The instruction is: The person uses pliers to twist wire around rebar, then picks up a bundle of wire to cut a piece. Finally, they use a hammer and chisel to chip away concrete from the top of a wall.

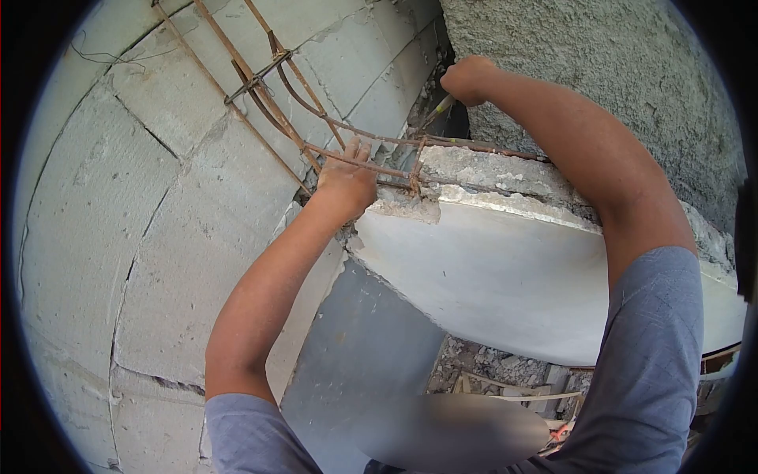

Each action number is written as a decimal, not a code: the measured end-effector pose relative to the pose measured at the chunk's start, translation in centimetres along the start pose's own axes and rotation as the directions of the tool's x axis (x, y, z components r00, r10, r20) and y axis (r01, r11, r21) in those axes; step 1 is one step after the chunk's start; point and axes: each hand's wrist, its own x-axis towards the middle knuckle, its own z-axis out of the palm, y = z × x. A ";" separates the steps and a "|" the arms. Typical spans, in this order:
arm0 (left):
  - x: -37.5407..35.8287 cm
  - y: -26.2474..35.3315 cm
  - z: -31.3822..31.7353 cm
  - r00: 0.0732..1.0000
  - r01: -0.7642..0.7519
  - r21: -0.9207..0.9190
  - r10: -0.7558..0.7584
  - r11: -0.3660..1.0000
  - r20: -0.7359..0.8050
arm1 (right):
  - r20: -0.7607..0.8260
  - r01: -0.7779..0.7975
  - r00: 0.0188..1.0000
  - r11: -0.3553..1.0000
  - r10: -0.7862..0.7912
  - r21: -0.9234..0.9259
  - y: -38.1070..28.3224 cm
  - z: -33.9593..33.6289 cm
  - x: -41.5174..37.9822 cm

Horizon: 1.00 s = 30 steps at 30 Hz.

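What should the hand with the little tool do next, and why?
Probably work the tool further into the gap by the rough wall: the right hand holds it there, fist closed, while the left hand grips the rusty bars lying on the broken concrete edge.

Block wall (181, 197) on the left, rebar cage (316, 118) running along it onto the concrete ledge (505, 268); rough wall (616, 71) behind the ledge, rubble (497, 367) below it.
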 end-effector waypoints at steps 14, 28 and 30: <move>2.3 0.2 1.4 0.998 -0.034 -0.143 0.027 0.989 -0.049 | 0.005 0.023 1.000 1.000 -0.023 0.015 0.4 0.3 0.1; -10.4 0.2 0.1 0.928 -0.247 -0.919 -0.199 0.308 -0.316 | -0.107 -0.058 0.992 0.996 0.065 0.070 0.4 -0.5 0.4; -16.2 3.2 2.9 0.818 -0.288 -0.952 -0.490 0.105 -0.302 | -0.169 -0.088 0.980 0.990 0.106 0.110 0.4 -0.7 0.6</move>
